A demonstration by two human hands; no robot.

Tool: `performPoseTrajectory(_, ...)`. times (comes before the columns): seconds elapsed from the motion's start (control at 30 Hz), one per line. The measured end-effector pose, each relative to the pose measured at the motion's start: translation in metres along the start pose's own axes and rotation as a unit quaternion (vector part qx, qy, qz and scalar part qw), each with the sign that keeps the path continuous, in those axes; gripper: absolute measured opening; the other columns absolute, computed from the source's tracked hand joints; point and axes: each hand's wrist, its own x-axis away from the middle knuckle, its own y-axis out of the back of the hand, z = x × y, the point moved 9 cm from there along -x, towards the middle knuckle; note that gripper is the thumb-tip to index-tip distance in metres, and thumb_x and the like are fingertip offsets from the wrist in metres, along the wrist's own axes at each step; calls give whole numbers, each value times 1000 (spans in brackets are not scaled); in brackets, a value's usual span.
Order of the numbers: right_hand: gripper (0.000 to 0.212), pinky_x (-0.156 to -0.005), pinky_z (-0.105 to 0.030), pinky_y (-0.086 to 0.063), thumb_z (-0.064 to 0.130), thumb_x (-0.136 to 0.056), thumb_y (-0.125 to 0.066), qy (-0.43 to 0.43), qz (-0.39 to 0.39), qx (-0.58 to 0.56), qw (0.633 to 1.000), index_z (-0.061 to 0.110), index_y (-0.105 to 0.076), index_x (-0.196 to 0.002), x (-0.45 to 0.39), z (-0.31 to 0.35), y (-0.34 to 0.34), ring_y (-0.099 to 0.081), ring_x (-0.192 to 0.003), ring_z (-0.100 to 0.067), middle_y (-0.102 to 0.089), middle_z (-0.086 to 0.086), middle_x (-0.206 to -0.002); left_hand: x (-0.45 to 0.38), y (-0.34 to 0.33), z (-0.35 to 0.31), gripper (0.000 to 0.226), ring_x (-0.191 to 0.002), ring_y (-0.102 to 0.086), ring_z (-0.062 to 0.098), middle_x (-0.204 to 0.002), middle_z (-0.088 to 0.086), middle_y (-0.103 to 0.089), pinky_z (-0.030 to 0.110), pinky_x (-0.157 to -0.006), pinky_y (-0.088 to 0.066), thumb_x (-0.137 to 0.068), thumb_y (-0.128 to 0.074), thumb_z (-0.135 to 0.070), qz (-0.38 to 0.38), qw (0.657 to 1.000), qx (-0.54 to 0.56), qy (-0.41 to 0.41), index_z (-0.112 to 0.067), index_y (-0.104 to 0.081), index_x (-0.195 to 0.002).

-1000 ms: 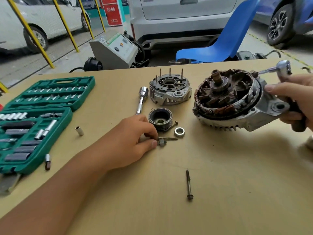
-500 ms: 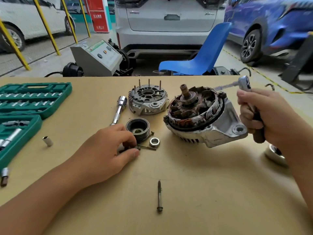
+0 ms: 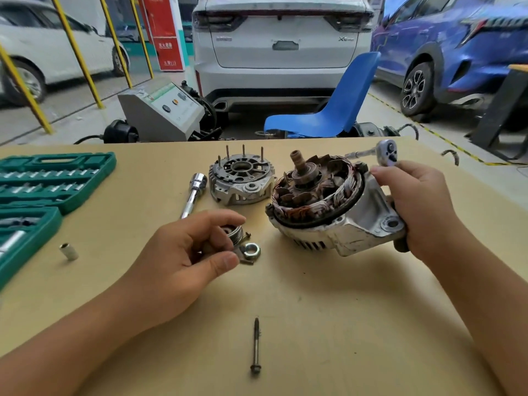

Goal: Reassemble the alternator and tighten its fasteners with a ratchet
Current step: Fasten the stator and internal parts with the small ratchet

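Lifted off the table (image 3: 314, 324) now, left hand (image 3: 183, 264) pinches a small fastener (image 3: 245, 260).
Right hand (image 3: 423, 207) grasps ratchet (image 3: 387, 151), steadying alternator (image 3: 328, 207).

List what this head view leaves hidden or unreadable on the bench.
- Pulley: mostly covered by the left hand.
- Ratchet handle: hidden inside the right hand.
- Small parts beside the nut: partly under the thumb, too small to identify.
- Socket case: cut off by the left edge.

Red pillar sign (image 3: 165, 32): white characters, too blurred to read. White car tailgate (image 3: 281, 38): badge begins "X", remainder illegible.
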Motion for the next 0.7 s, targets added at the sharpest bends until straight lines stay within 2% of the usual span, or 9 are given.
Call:
performPoseTrajectory(0.07, 21, -37, -21, -42, 28, -85, -69, -5, 3, -30, 1000, 13, -67, -70, 1, -2, -3, -57, -40, -19, -58, -10, -60, -11, -11, -14, 38, -67, -63, 6, -84, -7, -70, 15, -60, -50, -84, -71, -9, -4, 999, 32, -35, -29, -74, -116)
performPoseTrajectory(0.1, 21, -43, -26, -48, 28, -83, -69, -11, 7, -43, 999, 13, -68, -69, 1, -3, -5, -62, -48, -23, -60, -12, -64, -19, -17, -22, 35, -63, -62, 5, -84, -7, -71, 14, -58, -49, -85, -70, -7, -9, 998, 47, -46, -26, -75, -115)
performPoseTrajectory(0.17, 21, -59, -37, -55, 31, -80, -71, -20, 13, -55, 998, 14, -68, -68, 2, -3, -7, -65, -62, -30, -61, -17, -71, -38, -30, -38, 30, -56, -60, 9, -82, -2, -72, 21, -51, -50, -89, -69, -7, -13, 995, 81, -65, -23, -75, -113)
performPoseTrajectory(0.2, 23, -60, -39, -54, 33, -79, -72, -20, 12, -56, 998, 14, -67, -67, 2, -1, -6, -64, -63, -31, -61, -16, -71, -48, -36, -48, 27, -54, -61, 13, -82, 3, -72, 26, -49, -52, -90, -68, -7, -13, 992, 99, -78, -21, -75, -112)
performPoseTrajectory(0.3, 29, -42, -22, -44, 37, -82, -71, 0, 6, -34, 999, 18, -64, -61, 4, 6, -4, -58, -45, -22, -59, -5, -58, -68, -51, -66, 23, -62, -69, 16, -85, 10, -72, 28, -54, -58, -91, -67, -2, -21, 982, 157, -106, -17, -70, -108)
performPoseTrajectory(0.37, 32, -35, -15, -36, 38, -85, -69, 11, 3, -18, 1000, 18, -64, -61, 6, 9, -3, -54, -37, -16, -58, -2, -54, -70, -55, -63, 25, -70, -73, 18, -88, 9, -73, 27, -58, -59, -89, -69, -1, -47, 978, 173, -107, -20, -69, -105)
performPoseTrajectory(0.5, 34, -34, -13, -31, 39, -88, -69, 27, 4, 14, 1000, 18, -64, -61, 6, 12, -3, -49, -36, -11, -54, 0, -52, -64, -52, -53, 25, -80, -76, 18, -92, 1, -76, 23, -67, -60, -86, -77, -9, -98, 980, 129, -113, -24, -70, -104)
performPoseTrajectory(0.57, 34, -34, -12, -31, 37, -89, -69, 27, 2, 19, 999, 18, -63, -61, 5, 13, -3, -48, -35, -10, -50, 3, -49, -64, -48, -55, 22, -84, -75, 21, -93, -2, -76, 25, -73, -61, -84, -80, -17, -110, 981, 93, -127, -25, -71, -103)
performPoseTrajectory(0.7, 35, -36, -13, -29, 44, -82, -69, 11, -11, 25, 1000, 15, -60, -64, 5, 9, -2, -40, -39, -20, -40, -2, -52, -64, -46, -50, 20, -81, -73, 19, -90, 0, -76, 30, -74, -61, -82, -80, -14, -125, 979, 113, -113, -21, -71, -99)
